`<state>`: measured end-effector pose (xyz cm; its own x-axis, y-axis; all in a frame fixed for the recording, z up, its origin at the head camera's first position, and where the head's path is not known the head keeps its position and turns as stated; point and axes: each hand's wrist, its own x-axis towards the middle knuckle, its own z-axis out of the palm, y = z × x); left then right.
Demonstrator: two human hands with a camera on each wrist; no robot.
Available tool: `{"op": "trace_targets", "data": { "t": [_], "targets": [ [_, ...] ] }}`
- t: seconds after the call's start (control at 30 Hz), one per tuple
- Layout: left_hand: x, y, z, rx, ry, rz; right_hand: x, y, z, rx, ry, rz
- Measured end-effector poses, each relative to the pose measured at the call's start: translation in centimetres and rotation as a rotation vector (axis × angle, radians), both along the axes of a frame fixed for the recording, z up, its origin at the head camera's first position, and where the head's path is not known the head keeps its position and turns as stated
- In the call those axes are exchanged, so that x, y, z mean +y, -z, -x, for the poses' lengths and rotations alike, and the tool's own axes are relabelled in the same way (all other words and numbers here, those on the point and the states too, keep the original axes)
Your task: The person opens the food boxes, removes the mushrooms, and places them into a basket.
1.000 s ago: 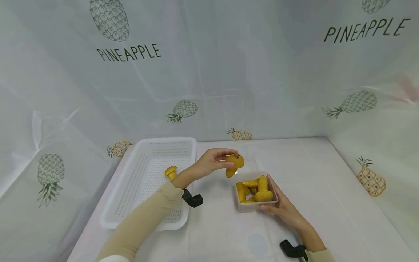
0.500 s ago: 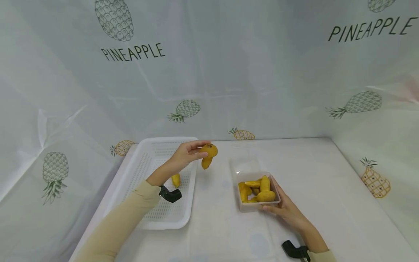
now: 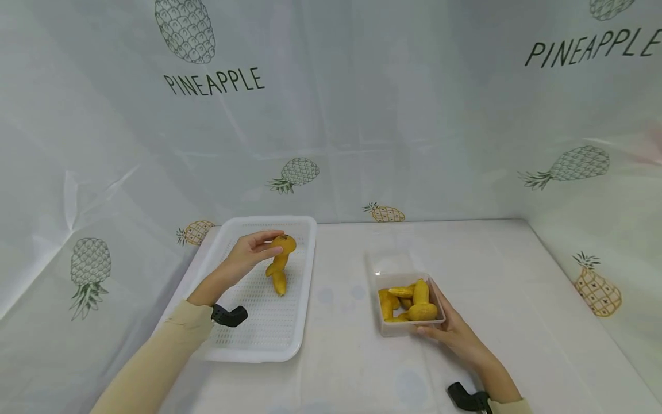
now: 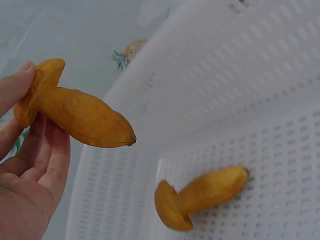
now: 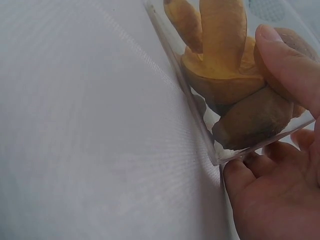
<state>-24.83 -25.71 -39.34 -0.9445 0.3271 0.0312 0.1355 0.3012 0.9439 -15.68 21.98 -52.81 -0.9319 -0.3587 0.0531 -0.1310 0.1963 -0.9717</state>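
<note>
My left hand (image 3: 253, 253) pinches a yellow mushroom (image 3: 284, 244) by its cap, stem pointing down, above the white perforated basket (image 3: 309, 287). In the left wrist view the held mushroom (image 4: 82, 115) hangs over the basket's edge, and a second mushroom (image 4: 205, 195) lies on the basket floor. From the head view that lower mushroom (image 3: 279, 282) appears just beneath the held one. My right hand (image 3: 457, 333) grips the near right corner of a clear plastic box (image 3: 395, 329). Several yellow mushrooms (image 3: 421, 305) lie inside it; the right wrist view shows them through its wall.
A white cloth covers the table (image 3: 351, 368), with bare cloth between the basket and the box. The box's clear lid (image 3: 388, 261) seems to stand open behind it. A pineapple-print sheet (image 3: 362, 115) hangs at the back and sides.
My left hand has moved left with the mushroom, from beside the box to over the basket. The right hand and the box have stayed in place.
</note>
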Motion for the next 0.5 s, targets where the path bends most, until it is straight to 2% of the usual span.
{"op": "trace_targets", "data": {
  "t": [0.27,0.5],
  "targets": [
    [-4.7,2.3,-0.7,-0.022,-0.094,0.063,0.1,0.2,0.1,0.008,-0.008,0.016],
    [-6.5,4.3,-1.1,-0.040,-0.162,0.175,0.0,0.1,0.0,-0.002,-0.001,0.007]
  ]
}}
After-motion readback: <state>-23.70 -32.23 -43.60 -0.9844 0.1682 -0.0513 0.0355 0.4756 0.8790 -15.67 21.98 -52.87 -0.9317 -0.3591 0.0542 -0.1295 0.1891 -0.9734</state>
